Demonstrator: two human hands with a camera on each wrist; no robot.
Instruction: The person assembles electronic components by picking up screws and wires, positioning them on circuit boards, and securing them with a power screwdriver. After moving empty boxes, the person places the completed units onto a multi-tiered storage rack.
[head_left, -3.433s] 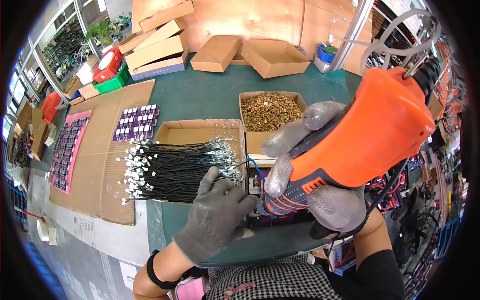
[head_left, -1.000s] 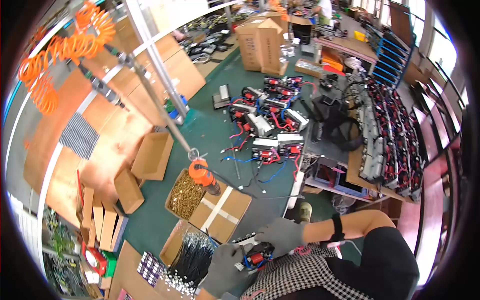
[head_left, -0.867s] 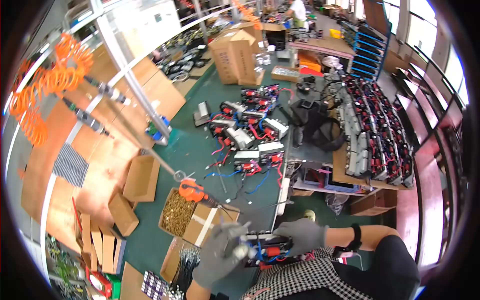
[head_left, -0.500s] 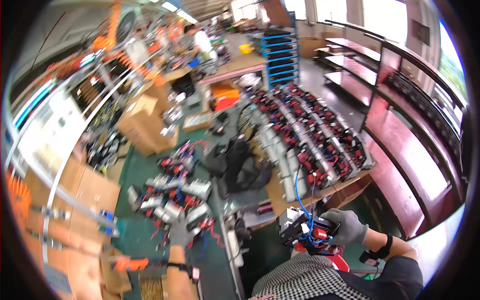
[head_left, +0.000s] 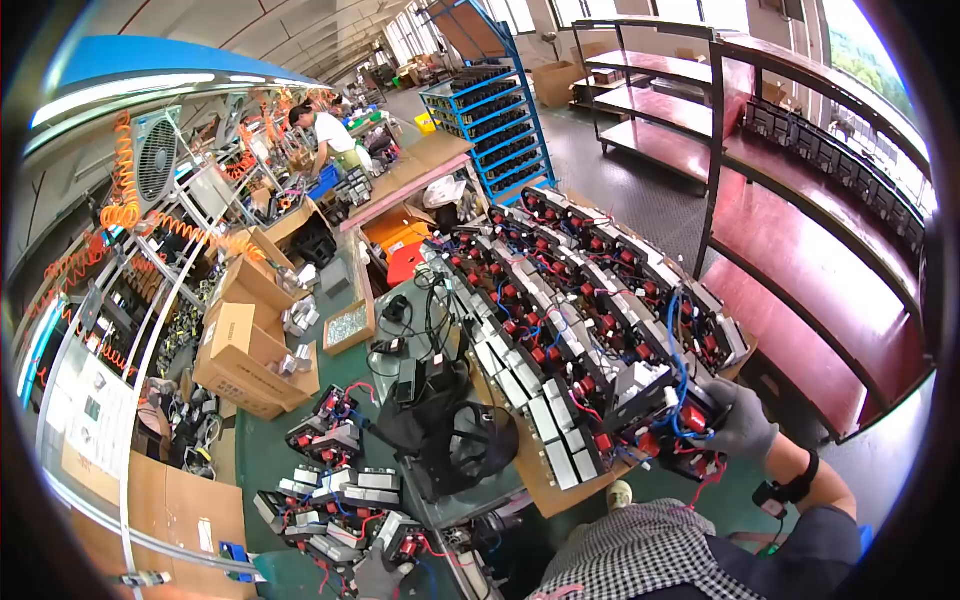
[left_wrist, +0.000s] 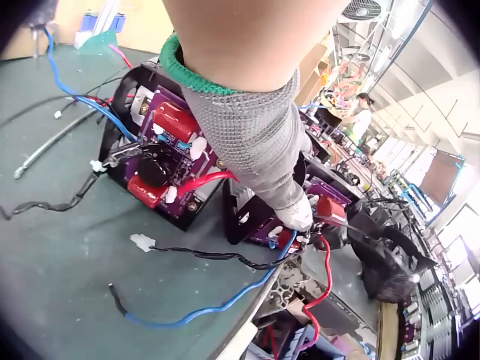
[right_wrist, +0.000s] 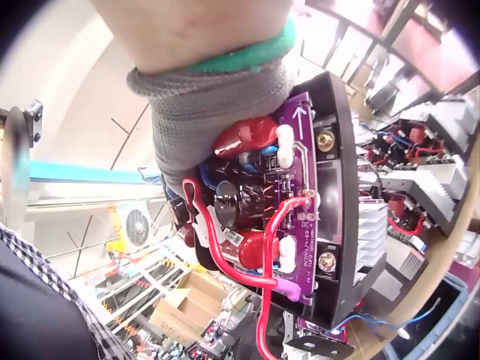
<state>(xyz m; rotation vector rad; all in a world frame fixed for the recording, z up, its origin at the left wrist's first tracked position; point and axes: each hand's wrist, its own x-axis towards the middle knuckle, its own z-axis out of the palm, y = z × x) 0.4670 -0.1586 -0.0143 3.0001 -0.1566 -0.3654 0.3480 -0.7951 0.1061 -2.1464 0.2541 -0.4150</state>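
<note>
Resting on the green counter [left_wrist: 67,255]: purple-board module [left_wrist: 161,165], with red and blue leads. Left grip [left_wrist: 251,142], gloved, fingertips [left_wrist: 298,216] touching a second module [left_wrist: 259,221] just beside it; curl of the fingers cannot be told. Right grip [right_wrist: 199,127], gloved, fingers wrapped round a held module [right_wrist: 304,217]: long axis top to bottom in the wrist view, board face to the camera, red lead [right_wrist: 225,259] looping across; located at the near end of the module rows [head_left: 570,300].
</note>
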